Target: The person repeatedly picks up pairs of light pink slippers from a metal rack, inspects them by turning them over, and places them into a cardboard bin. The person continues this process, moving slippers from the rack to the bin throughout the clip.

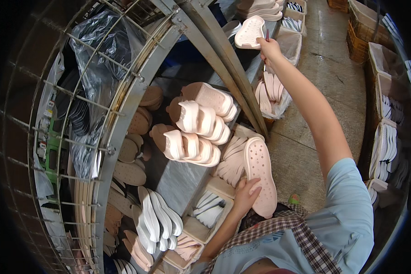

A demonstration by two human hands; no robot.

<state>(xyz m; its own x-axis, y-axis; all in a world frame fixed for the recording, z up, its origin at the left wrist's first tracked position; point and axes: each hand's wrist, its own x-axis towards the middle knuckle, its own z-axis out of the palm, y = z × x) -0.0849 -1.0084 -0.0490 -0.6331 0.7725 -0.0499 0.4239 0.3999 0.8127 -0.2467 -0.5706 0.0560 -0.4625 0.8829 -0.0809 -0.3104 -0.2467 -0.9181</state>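
Note:
My left hand (247, 195) grips a pink shoe sole (261, 171) dotted with round holes, held upright in front of my apron. Stretched far forward, my right hand (271, 51) has its fingers closed on the near edge of a pale shoe sole (250, 33) with a raised rim. A slim, dark red stick-like tool (267, 34) also pokes out of that hand; its kind I cannot make out. Between the two arms, stacked pale pink shoe parts (197, 145) with curved straps lie on a grey metal worktop (176, 176).
A metal frame (235, 77) and wire mesh (84, 98) border the left side. Baskets of pink straps (269, 89) and white straps (209, 211) line the worktop's edge. White soles (157, 214) lie nearby. More lined crates (382, 61) stand along the right beyond the concrete floor (301, 150).

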